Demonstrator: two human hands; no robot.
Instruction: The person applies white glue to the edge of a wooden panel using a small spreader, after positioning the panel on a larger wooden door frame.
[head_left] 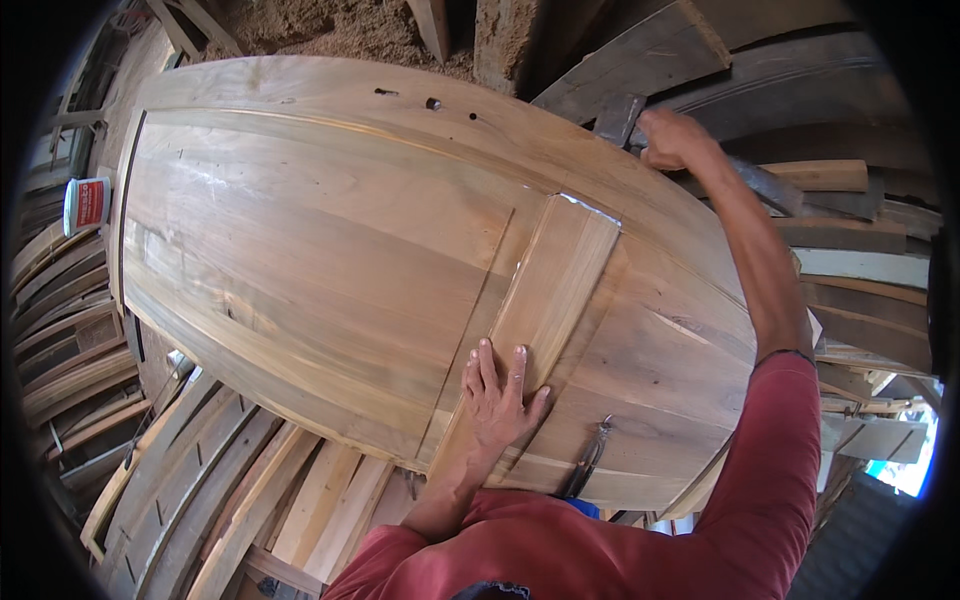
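Note:
A large wooden door panel [320, 240] lies flat in front of me, with raised edge rails and holes cut near its far edge. Across it runs a narrow wooden board [555, 280], with a white, glue-like line along its far end. My left hand [500, 400] rests on the near part of this board, fingers spread. At the far right edge of the door, my right hand [675, 140] is closed beside a grey, square-ended block [619, 120]. Whether it grips that block is hard to tell. A pair of pincers [590, 460] with dark handles lies on the door near my body.
A white tub [87, 205] with a red label stands beyond the door's left end. Stacked planks [190, 480] fill the near left, and more timber [850, 235] is piled along the right. Brown sawdust [340, 35] covers the ground at the far side.

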